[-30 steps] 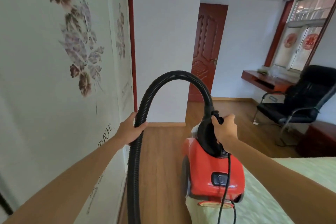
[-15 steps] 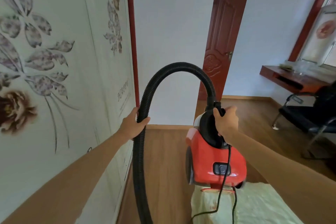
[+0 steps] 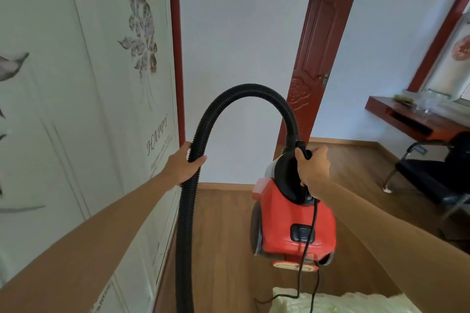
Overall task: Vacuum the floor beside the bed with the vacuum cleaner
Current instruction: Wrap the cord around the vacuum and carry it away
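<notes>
A pale wardrobe front [image 3: 76,109] fills the left side, printed with a flower pattern [image 3: 142,25] and the word "HAPPY" [image 3: 157,134]; a red trim strip [image 3: 176,46] runs up its far edge, against a plain white wall [image 3: 241,33]; beyond the wall stands a closed red-brown panelled door [image 3: 318,58] with a metal handle [image 3: 326,78]; on the right a red-brown wall-hung bench [image 3: 407,119] carries blurred items; a black chair [image 3: 432,175] on metal legs sits just beside it, below a red-framed window [image 3: 440,28].

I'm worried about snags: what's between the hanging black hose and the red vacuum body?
In the head view, only bare wooden floor shows between the hose and the vacuum body; nothing lies there.
</notes>
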`<state>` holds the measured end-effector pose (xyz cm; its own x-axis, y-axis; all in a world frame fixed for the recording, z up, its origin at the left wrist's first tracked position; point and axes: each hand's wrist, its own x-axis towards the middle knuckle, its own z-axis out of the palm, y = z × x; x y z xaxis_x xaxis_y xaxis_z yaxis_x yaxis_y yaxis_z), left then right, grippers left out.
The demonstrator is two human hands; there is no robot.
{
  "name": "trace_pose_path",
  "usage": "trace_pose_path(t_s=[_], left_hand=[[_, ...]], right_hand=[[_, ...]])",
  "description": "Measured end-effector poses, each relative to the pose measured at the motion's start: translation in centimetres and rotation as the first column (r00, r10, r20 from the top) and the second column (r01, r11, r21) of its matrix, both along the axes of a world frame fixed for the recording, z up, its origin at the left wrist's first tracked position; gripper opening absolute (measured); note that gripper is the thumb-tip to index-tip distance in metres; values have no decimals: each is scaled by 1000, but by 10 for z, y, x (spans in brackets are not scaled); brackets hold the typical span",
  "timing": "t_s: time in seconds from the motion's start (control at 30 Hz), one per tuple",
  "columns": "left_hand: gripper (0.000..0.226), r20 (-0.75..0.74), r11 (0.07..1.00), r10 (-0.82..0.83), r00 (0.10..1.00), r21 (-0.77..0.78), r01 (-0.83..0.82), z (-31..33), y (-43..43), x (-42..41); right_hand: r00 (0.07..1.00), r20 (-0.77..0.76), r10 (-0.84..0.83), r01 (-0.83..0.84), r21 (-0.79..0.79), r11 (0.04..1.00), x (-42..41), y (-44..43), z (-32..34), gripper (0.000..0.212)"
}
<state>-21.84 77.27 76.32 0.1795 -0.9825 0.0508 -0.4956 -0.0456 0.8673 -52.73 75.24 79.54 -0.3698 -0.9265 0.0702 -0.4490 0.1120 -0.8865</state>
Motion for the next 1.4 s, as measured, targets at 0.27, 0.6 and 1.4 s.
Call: trace_pose_path(t_s=[0.27, 0.6, 1.4], left_hand=[[48, -13, 997, -75, 997, 23, 75, -38, -157, 35], [54, 14, 993, -116, 993, 28, 116, -55, -300, 54], [44, 88, 988, -21, 996, 154, 7, -172, -560, 99]], right_hand=[[998, -18, -54, 54, 23, 998, 43, -137, -19, 30], [994, -15, -104, 105, 74, 992, 65, -266, -37, 29], [997, -82, 4, 19, 276, 961, 112, -542, -210, 28]])
